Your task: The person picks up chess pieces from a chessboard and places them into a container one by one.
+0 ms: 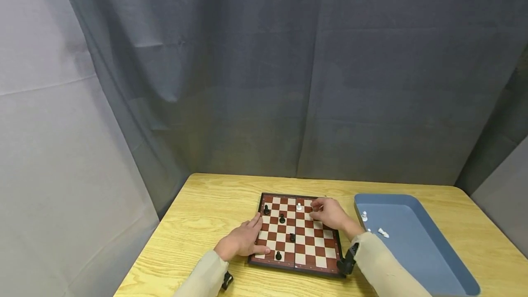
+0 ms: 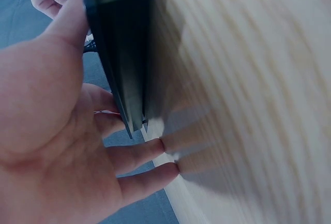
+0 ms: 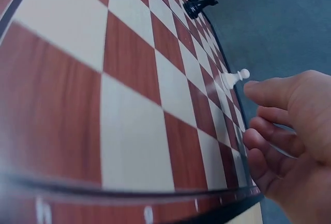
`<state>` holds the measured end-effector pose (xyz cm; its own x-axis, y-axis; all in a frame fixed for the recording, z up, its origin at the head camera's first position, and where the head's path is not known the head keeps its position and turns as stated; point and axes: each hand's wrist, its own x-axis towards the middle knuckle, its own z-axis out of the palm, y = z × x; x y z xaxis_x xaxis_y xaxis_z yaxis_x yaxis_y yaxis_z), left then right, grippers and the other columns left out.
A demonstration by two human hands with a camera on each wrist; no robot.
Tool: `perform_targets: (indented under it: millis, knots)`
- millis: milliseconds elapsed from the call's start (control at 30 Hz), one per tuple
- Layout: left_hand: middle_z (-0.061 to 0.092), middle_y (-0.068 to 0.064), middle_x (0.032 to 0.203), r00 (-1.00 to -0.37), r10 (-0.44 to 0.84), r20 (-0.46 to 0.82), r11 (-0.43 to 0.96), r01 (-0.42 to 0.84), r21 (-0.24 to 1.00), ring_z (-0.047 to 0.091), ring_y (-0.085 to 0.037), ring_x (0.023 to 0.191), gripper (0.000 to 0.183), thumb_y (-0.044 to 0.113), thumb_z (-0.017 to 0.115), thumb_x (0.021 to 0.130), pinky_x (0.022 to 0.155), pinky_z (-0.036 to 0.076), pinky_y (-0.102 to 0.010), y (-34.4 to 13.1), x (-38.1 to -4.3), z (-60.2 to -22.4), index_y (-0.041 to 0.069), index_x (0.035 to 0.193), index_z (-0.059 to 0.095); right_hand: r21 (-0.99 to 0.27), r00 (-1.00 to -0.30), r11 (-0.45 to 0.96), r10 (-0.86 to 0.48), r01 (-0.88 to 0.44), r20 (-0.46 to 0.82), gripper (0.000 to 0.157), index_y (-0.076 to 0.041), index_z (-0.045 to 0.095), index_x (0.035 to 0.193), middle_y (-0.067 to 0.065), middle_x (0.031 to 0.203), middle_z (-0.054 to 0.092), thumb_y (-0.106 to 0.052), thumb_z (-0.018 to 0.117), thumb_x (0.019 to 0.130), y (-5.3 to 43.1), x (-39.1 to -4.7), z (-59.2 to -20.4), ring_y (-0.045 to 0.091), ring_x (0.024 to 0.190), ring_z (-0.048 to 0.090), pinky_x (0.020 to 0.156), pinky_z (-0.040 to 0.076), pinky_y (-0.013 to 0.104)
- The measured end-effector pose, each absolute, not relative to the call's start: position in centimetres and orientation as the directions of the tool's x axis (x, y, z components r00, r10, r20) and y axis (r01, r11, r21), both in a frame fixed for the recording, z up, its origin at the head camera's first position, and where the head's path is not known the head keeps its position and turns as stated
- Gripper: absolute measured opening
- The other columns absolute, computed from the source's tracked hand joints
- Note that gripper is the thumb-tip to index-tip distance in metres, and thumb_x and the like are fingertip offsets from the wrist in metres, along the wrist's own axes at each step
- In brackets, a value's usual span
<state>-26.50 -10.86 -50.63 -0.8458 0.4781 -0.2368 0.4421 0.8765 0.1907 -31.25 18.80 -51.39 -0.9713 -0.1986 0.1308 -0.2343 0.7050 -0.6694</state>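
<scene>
chessboard [image 1: 310, 239] lies open on the wooden table [image 1: 218, 196], its centre seam running away from the person. the left hand [image 1: 243, 237] rests at the board's left edge, fingers spread and fairly straight, thumb laid over the squares near the close left corner; two fingertips touch the wood in the left wrist view, and nothing is gripped. the right hand [image 1: 327, 213] hangs over the far right squares, its fingers loosely bent with a gap between thumb and fingertips; no piece shows in them. just beside its thumb a white pawn [image 3: 235, 78] stands upright on the board, close to the far edge.

four black pieces [image 1: 282, 218] stand scattered on the left half, one of them not far from the left thumb. the right forearm crosses the board's right edge and hides some squares there, along with part of the blue tray [image 1: 416, 246] to the right. inside that tray, near its left wall, are small white pieces [image 1: 383, 233], one lying on its side. dark grey curtain [image 1: 255, 81] hangs behind the table, paler cloth [image 1: 62, 173] at the left.
</scene>
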Motion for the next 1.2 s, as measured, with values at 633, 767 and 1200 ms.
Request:
perform_targets:
  millis: [633, 767, 1200]
  knots:
    - [0.010, -0.010, 0.158, -0.837, 0.491, -0.241, 0.870, 0.462, 0.171, 0.032, -0.036, 0.134, 0.097, 0.065, 0.054, 0.083, 0.102, 0.039, -0.043, -10.5, -26.4, -50.4, 0.006, 0.152, 0.019, -0.681, -0.983, 0.710, -0.145, -0.181, 0.110, 0.033, 0.000, 0.065, 0.114, 0.011, 0.105, 0.065, -0.015, 0.071, 0.086, 16.8, -32.5, -52.0, 0.024, 0.090, 0.061, 0.075, 0.052, 0.041]
    - [0.010, -0.010, 0.158, -0.841, 0.484, -0.242, 0.875, 0.454, 0.170, 0.032, -0.035, 0.134, 0.097, 0.065, 0.054, 0.083, 0.102, 0.038, -0.043, -10.4, -26.4, -50.5, 0.006, 0.152, 0.019, -0.665, -0.982, 0.723, -0.162, -0.188, 0.102, 0.031, -0.003, 0.066, 0.114, 0.009, 0.105, 0.064, -0.016, 0.071, 0.086, 16.6, -32.6, -52.1, 0.023, 0.090, 0.060, 0.074, 0.051, 0.040]
    - [0.009, -0.009, 0.158, -0.839, 0.485, -0.247, 0.875, 0.461, 0.151, 0.032, -0.035, 0.134, 0.096, 0.066, 0.052, 0.083, 0.102, 0.039, -0.042, -10.1, -26.7, -50.6, 0.007, 0.152, 0.019, -0.612, -0.975, 0.762, -0.212, -0.212, 0.073, 0.030, -0.005, 0.067, 0.113, 0.007, 0.102, 0.061, -0.017, 0.071, 0.086, 16.5, -33.1, -52.3, 0.022, 0.089, 0.058, 0.076, 0.049, 0.043]
